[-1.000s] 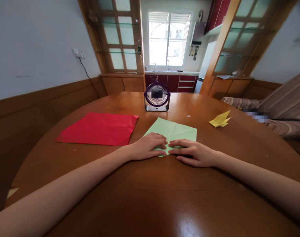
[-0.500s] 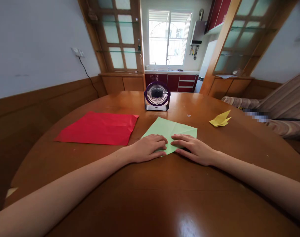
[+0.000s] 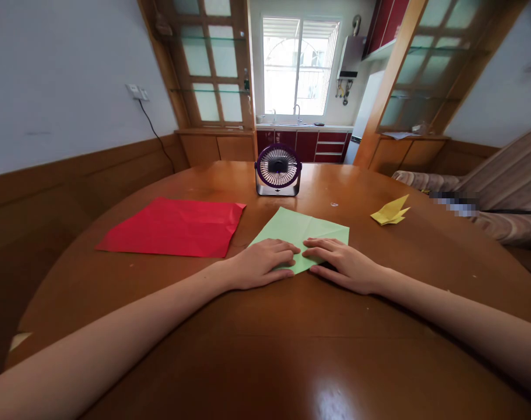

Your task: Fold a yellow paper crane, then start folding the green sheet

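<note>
A light green sheet of paper [image 3: 291, 224], with crease lines and a folded edge at its near side, lies flat on the wooden table [image 3: 265, 350]. My left hand [image 3: 265, 262] rests on its near left part, palm down, fingers stretched out and slightly curled at the tips. On the near right part lies my right hand [image 3: 339, 262], its fingers extended toward the left and spread, with the thumb at the paper's near edge. A small gap of green paper shows between the two sets of fingertips. Parts of the sheet are hidden under both hands.
Left of the green paper lies a red sheet [image 3: 173, 227]. A small purple desk fan [image 3: 278, 169] stands behind the paper. To the right sits a folded yellow paper figure [image 3: 390, 211]. A striped couch [image 3: 505, 181] is beyond the table's right edge.
My left fingers have slid very slightly to the right over the green paper. My right hand and the other things look the same.
</note>
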A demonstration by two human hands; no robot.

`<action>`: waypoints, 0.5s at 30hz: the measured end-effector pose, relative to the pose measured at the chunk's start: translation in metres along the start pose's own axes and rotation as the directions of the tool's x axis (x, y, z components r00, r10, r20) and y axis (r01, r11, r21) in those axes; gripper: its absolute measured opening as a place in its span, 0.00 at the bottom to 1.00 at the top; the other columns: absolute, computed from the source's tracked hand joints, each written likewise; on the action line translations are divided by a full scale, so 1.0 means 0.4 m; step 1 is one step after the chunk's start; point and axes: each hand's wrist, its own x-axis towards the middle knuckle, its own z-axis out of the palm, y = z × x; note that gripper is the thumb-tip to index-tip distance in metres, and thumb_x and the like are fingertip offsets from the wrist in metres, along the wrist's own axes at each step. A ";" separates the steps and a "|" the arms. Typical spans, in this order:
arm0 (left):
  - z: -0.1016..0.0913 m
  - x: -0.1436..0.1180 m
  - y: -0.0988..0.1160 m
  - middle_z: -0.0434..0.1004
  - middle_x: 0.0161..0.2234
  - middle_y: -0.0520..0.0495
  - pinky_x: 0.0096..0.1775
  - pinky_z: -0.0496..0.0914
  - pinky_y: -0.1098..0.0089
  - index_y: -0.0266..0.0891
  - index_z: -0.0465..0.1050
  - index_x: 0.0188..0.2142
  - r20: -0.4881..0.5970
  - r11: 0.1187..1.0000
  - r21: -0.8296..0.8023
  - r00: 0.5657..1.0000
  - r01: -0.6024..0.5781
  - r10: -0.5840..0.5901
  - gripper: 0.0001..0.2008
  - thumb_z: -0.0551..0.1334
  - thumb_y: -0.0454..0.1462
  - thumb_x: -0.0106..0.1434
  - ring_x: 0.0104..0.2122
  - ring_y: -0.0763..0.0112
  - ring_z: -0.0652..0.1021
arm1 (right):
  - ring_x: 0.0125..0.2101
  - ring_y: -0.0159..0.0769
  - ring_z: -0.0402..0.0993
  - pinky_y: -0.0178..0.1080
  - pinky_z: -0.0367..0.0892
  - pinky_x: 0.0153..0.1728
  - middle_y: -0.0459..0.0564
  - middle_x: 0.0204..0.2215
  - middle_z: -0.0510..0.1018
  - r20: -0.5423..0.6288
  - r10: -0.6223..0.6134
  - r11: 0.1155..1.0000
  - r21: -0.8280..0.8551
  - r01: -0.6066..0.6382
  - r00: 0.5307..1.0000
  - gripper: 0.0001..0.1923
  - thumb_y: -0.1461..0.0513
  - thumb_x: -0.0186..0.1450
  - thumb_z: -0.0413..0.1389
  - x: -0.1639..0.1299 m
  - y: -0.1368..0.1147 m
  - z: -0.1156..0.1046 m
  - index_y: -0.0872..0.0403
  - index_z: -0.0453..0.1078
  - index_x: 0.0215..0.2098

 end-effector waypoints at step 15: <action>-0.010 0.001 -0.011 0.69 0.54 0.41 0.56 0.62 0.59 0.39 0.65 0.53 -0.008 0.950 -0.253 0.982 0.182 -0.190 0.24 0.65 0.46 0.61 0.54 0.60 0.69 | 0.58 0.49 0.64 0.55 0.63 0.57 0.59 0.57 0.68 0.003 -0.009 1.000 -0.004 0.009 1.000 0.19 0.53 0.70 0.48 0.000 -0.003 0.001 0.53 0.67 0.54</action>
